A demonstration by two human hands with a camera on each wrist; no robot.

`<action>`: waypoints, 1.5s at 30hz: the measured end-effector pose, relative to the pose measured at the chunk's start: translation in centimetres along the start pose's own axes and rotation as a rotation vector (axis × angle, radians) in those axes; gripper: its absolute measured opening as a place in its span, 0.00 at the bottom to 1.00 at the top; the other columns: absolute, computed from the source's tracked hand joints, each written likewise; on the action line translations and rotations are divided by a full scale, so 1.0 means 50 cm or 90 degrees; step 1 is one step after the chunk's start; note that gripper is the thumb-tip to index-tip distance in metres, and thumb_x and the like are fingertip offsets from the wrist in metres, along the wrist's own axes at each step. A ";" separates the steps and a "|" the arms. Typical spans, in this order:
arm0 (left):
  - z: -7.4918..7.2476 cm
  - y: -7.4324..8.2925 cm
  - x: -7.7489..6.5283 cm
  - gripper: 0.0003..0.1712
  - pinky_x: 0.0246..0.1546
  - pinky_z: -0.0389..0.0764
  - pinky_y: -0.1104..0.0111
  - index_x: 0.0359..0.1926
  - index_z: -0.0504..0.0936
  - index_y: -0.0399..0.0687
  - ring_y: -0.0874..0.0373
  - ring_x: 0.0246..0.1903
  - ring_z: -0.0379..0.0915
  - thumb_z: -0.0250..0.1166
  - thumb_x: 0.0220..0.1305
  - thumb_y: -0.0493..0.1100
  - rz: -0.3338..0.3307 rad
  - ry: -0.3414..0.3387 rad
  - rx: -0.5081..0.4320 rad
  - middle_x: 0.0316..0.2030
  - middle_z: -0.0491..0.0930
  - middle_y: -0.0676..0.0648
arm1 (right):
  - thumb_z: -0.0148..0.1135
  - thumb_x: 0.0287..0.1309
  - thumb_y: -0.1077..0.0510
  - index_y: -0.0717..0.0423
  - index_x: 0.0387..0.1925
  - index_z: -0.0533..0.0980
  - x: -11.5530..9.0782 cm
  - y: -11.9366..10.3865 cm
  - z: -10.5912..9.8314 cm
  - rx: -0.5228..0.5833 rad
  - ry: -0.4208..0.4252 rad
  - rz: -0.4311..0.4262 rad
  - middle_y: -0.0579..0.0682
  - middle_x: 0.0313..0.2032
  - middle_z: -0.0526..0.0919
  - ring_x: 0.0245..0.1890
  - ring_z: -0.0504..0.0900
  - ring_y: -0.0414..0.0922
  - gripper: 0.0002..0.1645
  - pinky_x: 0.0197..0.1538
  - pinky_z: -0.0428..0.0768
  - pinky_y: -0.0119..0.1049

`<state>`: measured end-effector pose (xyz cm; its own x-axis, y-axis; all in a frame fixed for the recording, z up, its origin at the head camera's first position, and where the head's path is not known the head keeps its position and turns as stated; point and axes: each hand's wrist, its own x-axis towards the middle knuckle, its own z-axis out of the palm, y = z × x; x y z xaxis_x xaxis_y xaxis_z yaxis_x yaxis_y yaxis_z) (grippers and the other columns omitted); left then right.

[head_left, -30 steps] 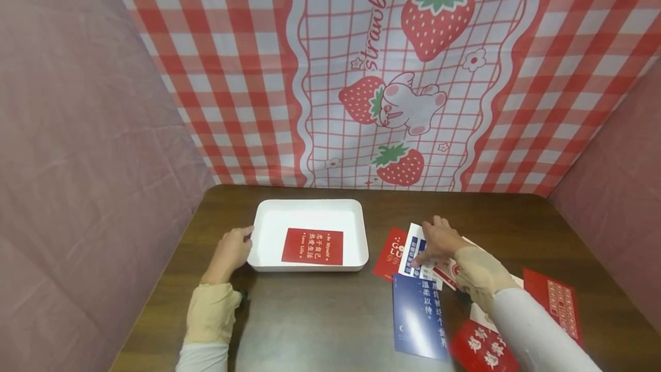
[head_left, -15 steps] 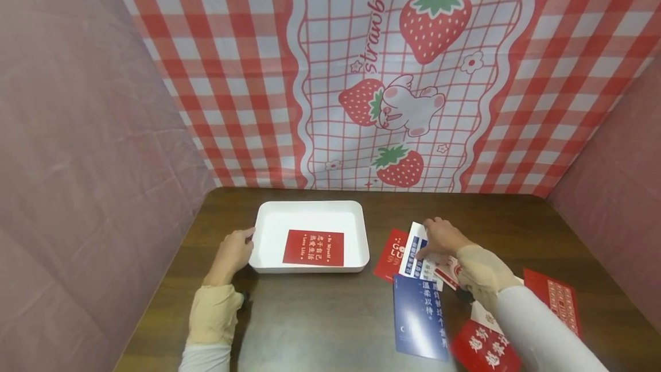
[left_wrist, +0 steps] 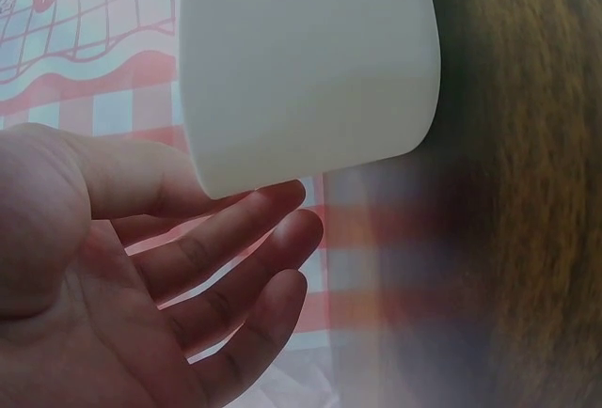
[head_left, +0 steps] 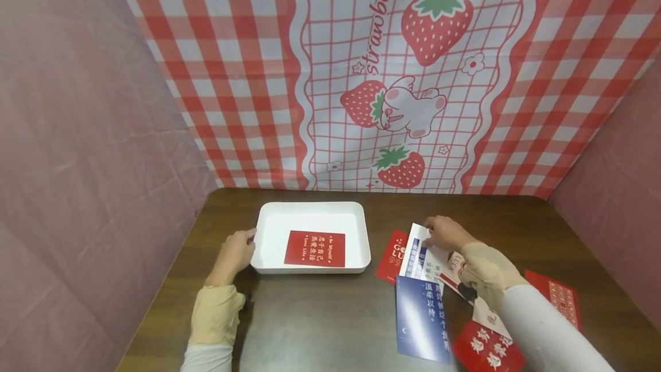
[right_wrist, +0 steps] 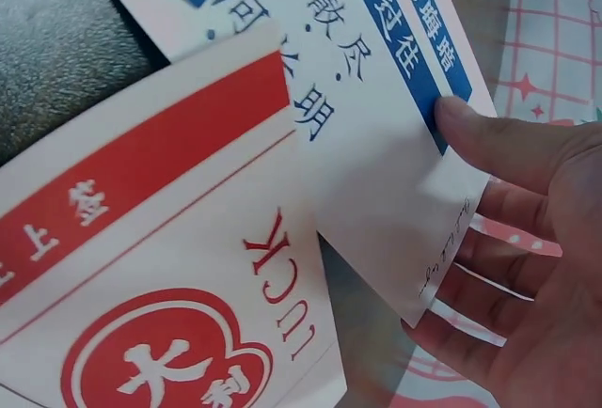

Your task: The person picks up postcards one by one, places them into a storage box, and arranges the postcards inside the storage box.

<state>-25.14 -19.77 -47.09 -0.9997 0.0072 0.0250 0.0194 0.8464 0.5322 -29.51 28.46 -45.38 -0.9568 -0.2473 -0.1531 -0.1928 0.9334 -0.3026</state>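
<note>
At the left end of a white tray (head_left: 355, 211), my left hand (head_left: 238, 251) holds the rim. Its thumb and index finger (left_wrist: 279, 197) meet at the tray's corner in the left wrist view, the other fingers loosely bent beside it. My right hand (head_left: 447, 234) pinches a white card with blue print (right_wrist: 348, 168) by one end, thumb on the printed face and fingers behind. That card's other end lies under a blue card (head_left: 420, 326). A white and red "LUCK" card (right_wrist: 245, 201) overlaps it in the right wrist view.
A red card (head_left: 315, 249) lies inside the tray. Another red card (head_left: 388, 263) sits left of the pinched one. More cards, a red one (head_left: 488, 349), a white one (head_left: 490, 317) and a far-right red one (head_left: 558, 300), lie around the right forearm on the brown table (head_left: 310, 326).
My right hand has closed on the white card's far end and shifted slightly, uncovering more of the "LUCK" card. My left hand stays at the tray.
</note>
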 end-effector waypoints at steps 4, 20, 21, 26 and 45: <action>-0.003 0.002 0.000 0.26 0.48 0.76 0.43 0.61 0.75 0.35 0.33 0.50 0.77 0.50 0.61 0.33 0.008 0.003 0.006 0.56 0.78 0.30 | 0.69 0.49 0.60 0.68 0.45 0.79 0.000 0.000 -0.008 0.015 0.021 -0.020 0.63 0.39 0.84 0.37 0.81 0.53 0.21 0.42 0.81 0.47; -0.002 -0.007 -0.007 0.26 0.49 0.76 0.43 0.61 0.75 0.35 0.33 0.50 0.77 0.50 0.61 0.33 -0.003 0.002 0.005 0.56 0.77 0.30 | 0.62 0.53 0.66 0.68 0.41 0.80 -0.010 -0.005 -0.044 0.039 0.075 -0.069 0.61 0.34 0.84 0.33 0.80 0.49 0.13 0.37 0.80 0.44; -0.002 -0.007 -0.007 0.26 0.49 0.76 0.43 0.61 0.75 0.35 0.33 0.50 0.77 0.50 0.61 0.33 -0.003 0.004 0.003 0.56 0.77 0.30 | 0.62 0.53 0.66 0.68 0.40 0.81 -0.010 -0.005 -0.047 0.041 0.080 -0.068 0.61 0.34 0.85 0.33 0.80 0.49 0.13 0.37 0.80 0.43; -0.006 -0.006 -0.008 0.26 0.51 0.75 0.43 0.62 0.75 0.35 0.32 0.53 0.75 0.50 0.62 0.33 -0.005 0.003 -0.005 0.57 0.76 0.30 | 0.61 0.54 0.66 0.68 0.40 0.81 -0.010 -0.004 -0.059 0.054 0.093 -0.081 0.59 0.33 0.85 0.32 0.80 0.47 0.12 0.37 0.78 0.40; -0.004 -0.005 0.002 0.26 0.51 0.75 0.43 0.61 0.75 0.35 0.32 0.53 0.75 0.49 0.62 0.33 0.009 -0.001 0.006 0.57 0.77 0.31 | 0.59 0.58 0.66 0.71 0.43 0.79 -0.021 -0.016 -0.089 0.163 0.077 -0.073 0.58 0.32 0.83 0.30 0.77 0.43 0.13 0.32 0.76 0.33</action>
<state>-25.23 -20.09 -47.06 -0.9993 0.0201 0.0311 0.0334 0.8509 0.5242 -29.34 29.11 -40.78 -0.9540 -0.2998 0.0036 -0.2539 0.8014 -0.5416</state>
